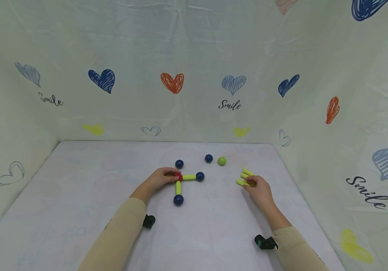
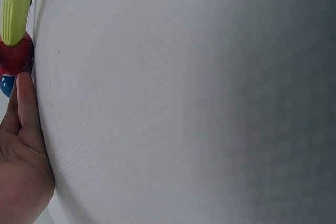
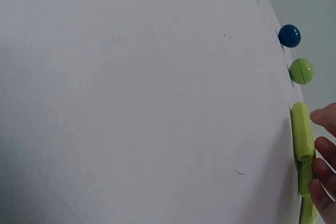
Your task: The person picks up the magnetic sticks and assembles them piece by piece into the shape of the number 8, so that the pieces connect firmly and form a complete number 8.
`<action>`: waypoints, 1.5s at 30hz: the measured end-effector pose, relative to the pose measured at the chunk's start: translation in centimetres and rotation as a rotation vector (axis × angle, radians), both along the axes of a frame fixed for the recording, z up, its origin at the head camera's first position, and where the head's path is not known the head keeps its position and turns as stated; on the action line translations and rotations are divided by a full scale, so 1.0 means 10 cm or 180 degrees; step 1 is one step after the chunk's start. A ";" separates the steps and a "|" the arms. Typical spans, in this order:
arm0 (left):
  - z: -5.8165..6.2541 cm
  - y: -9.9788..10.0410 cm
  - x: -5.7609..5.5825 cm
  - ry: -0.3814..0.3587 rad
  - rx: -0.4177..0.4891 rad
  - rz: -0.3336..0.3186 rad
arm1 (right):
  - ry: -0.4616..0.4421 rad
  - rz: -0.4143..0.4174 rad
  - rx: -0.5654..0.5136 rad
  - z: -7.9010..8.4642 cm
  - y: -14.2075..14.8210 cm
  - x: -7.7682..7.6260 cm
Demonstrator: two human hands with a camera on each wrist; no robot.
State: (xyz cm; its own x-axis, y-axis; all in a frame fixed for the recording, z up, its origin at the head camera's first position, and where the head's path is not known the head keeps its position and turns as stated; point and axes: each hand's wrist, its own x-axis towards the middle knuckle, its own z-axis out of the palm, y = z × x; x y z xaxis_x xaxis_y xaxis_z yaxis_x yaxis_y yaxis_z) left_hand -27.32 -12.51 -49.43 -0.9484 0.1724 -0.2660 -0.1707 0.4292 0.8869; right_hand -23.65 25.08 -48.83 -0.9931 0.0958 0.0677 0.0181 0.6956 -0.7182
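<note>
While my left hand [image 1: 160, 178] holds the red ball [image 1: 180, 176], two yellow-green rods [image 1: 189, 177] join it to navy balls [image 1: 200, 176] on the surface [image 1: 78, 210]. Whether my right hand [image 1: 260, 191], at the ribbed loose rods [image 3: 302, 129], grips one, I cannot tell.

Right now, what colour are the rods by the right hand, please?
The rods are yellow-green, shown best in the right wrist view.

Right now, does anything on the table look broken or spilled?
No, nothing stands out. The two yellow sticks by the left hand look neatly joined to the red ball, each with a blue ball on its end. The loose sticks at the right hand show no damage that I can see.
</note>
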 end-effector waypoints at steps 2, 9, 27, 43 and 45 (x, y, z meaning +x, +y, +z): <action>-0.01 0.00 0.00 0.0009 -0.0008 -0.0001 | -0.0006 -0.0003 0.0027 -0.02 0.00 -0.01; -0.02 -0.01 -0.01 0.0023 -0.0014 -0.0001 | 0.0029 0.0021 0.0274 -0.09 -0.03 -0.05; -0.05 -0.03 -0.04 0.0104 -0.0014 -0.0109 | 0.0104 0.0032 0.0569 -0.09 -0.08 -0.06; -0.05 -0.02 -0.03 0.0056 -0.0036 -0.0058 | 0.0076 0.0007 0.0490 -0.05 -0.10 -0.04; -0.05 -0.02 -0.03 0.0049 -0.0029 -0.0052 | 0.0080 0.0041 0.0405 -0.03 -0.11 -0.03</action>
State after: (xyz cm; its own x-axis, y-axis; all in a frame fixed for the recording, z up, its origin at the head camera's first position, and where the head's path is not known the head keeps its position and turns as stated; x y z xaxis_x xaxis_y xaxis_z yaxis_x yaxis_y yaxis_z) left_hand -27.63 -12.73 -49.89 -0.9495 0.1855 -0.2529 -0.1500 0.4398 0.8855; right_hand -23.93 24.00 -49.12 -0.9920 0.0720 0.1035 -0.0085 0.7812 -0.6243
